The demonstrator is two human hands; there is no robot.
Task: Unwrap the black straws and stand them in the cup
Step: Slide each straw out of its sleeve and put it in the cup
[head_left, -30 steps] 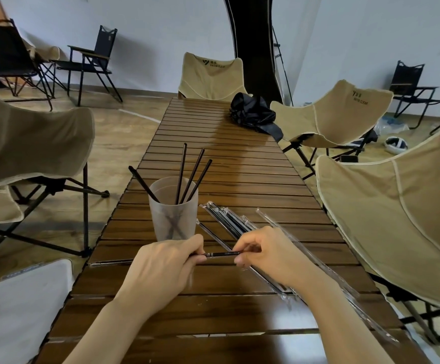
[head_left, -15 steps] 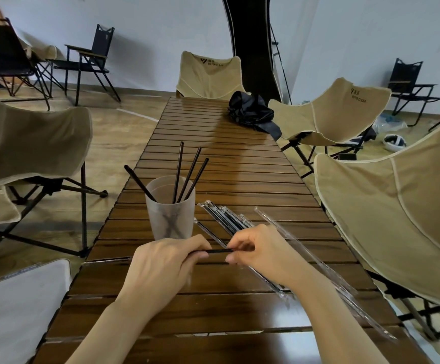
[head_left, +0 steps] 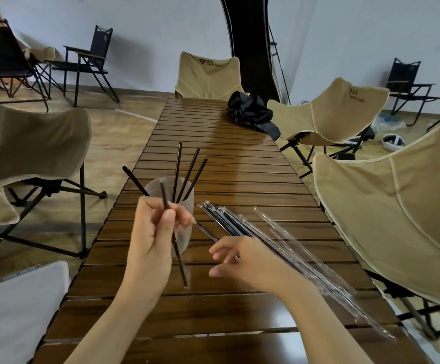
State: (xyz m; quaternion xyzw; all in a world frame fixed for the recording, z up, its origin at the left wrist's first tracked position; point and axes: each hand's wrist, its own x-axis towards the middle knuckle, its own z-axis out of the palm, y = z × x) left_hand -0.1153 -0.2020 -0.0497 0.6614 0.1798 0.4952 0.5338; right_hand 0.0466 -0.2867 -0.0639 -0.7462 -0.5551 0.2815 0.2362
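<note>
L hand pinches bare straw beside cup; R hand slack, empty. Risk: straw end clips rim, tips cup.

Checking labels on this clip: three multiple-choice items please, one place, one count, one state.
1. Where is the black bag? A) far end of the table B) floor C) a chair
2. How many straws stand in the cup? A) two B) four C) seven
3. The left hand: A) lies flat B) pinches a bare straw C) holds the cup

A, it sits on the far slats; B, four lean on the rim; B, the straw is caught in its grip.
</note>
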